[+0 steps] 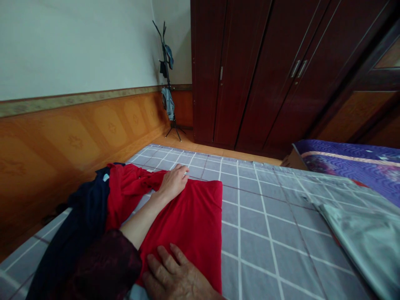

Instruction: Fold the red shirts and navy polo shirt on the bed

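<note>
A red garment (193, 216) lies on a grey bed sheet with a white grid (259, 233). Its right part is laid out flat with a straight edge, while more red cloth is bunched to the left. My left hand (173, 182) is at the far side of the garment, its fingers curled together on the cloth; the fingertips are partly hidden. Close to me, my right hand (179, 275) rests palm down on the red cloth, fingers stretched and spread. A dark navy garment (84, 208) lies crumpled beside the red one on the left, partly behind my left sleeve.
Light grey-green folded cloth (365, 237) lies at the right of the bed. Beyond it is a purple quilted cover (350, 160). A dark red wardrobe (246, 75) stands past the bed's far edge, with a coat stand (168, 79) in the corner.
</note>
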